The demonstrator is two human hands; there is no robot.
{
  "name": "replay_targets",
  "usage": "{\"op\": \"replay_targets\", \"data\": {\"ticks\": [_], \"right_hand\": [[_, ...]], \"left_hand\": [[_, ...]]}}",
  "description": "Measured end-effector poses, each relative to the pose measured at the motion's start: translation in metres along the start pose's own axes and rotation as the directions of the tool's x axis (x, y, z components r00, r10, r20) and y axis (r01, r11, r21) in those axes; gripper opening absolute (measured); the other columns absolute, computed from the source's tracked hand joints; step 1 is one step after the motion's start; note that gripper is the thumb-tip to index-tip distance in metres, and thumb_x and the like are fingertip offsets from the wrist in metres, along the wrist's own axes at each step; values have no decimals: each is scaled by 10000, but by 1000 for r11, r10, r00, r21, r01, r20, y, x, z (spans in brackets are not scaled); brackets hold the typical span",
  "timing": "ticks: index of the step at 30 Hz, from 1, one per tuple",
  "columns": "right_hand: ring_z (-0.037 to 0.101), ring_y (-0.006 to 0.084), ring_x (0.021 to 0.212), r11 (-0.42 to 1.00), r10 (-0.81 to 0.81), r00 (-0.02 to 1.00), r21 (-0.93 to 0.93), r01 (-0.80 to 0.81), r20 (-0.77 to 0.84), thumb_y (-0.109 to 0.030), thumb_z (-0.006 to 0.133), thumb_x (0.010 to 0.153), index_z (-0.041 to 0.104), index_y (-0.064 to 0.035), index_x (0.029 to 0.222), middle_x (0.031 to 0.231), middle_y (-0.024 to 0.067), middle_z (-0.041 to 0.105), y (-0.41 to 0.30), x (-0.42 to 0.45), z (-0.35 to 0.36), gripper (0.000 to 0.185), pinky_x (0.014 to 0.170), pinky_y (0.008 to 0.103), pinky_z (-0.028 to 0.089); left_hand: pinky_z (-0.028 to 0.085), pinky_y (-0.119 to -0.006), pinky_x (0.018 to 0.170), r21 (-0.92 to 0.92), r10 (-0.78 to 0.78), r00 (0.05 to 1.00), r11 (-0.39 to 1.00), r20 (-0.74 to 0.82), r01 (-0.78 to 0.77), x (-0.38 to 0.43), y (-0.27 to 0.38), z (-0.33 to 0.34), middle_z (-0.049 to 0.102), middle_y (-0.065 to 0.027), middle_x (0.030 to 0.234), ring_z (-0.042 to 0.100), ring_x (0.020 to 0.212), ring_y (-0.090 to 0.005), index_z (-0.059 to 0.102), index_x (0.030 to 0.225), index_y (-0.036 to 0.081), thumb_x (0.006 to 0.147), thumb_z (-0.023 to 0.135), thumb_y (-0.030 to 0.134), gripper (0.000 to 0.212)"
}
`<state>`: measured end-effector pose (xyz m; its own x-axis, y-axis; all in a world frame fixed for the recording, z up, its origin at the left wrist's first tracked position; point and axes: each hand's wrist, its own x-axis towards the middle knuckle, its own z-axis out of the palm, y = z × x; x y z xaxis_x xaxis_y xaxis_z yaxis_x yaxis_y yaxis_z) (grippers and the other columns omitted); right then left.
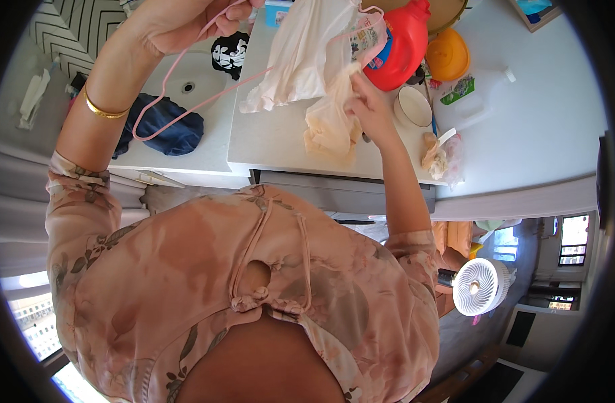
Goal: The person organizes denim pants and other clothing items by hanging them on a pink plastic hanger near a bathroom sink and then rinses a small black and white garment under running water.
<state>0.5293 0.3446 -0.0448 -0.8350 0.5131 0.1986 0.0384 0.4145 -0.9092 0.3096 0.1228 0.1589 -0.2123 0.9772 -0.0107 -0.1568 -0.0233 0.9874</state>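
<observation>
At the top left, my left hand [196, 25] is closed around a pink wire clothes hanger [142, 139], its looped end hanging below the fingers. A white garment with a lacy edge [300, 60] drapes over the counter beyond the hanger's long wire; how it is attached is hidden. My right hand [370, 108] pinches a thin peach-coloured cloth [332, 126], which bunches at its lower end above the counter's front part. The cloth's upper end overlaps the white garment, so I cannot tell whether they are one piece.
A red detergent jug [405, 45], a cream bowl [413, 107] and an orange basin [448, 54] stand right. Dark blue cloth [169, 126] lies by the washbasin [207, 65], with black-and-white cloth [230, 53] on its edge. A clear jug [468, 103] and crumpled wrappers [438, 161] sit farther right.
</observation>
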Motion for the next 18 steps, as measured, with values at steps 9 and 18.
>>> {"op": "replay_targets", "data": {"ticks": [9,18], "right_hand": [[605,201,700,796,84,985,-584,-159,-152,-119,564,760,560,-58,1003,804,131,616,12,19,1,251,646,274,482],[600,214,670,766,30,984,-628,-137,-178,-122,581,722,585,-41,842,804,158,597,54,-29,6,145,585,306,468]], "left_hand": [[305,-204,476,-71,58,998,996,15,-57,-1,-3,-15,486,9,635,410,529,-76,576,987,7,872,524,136,181],[308,-205,461,-68,42,999,997,33,-40,2,-3,-14,486,4,621,423,517,-75,582,947,11,868,533,138,157]]}}
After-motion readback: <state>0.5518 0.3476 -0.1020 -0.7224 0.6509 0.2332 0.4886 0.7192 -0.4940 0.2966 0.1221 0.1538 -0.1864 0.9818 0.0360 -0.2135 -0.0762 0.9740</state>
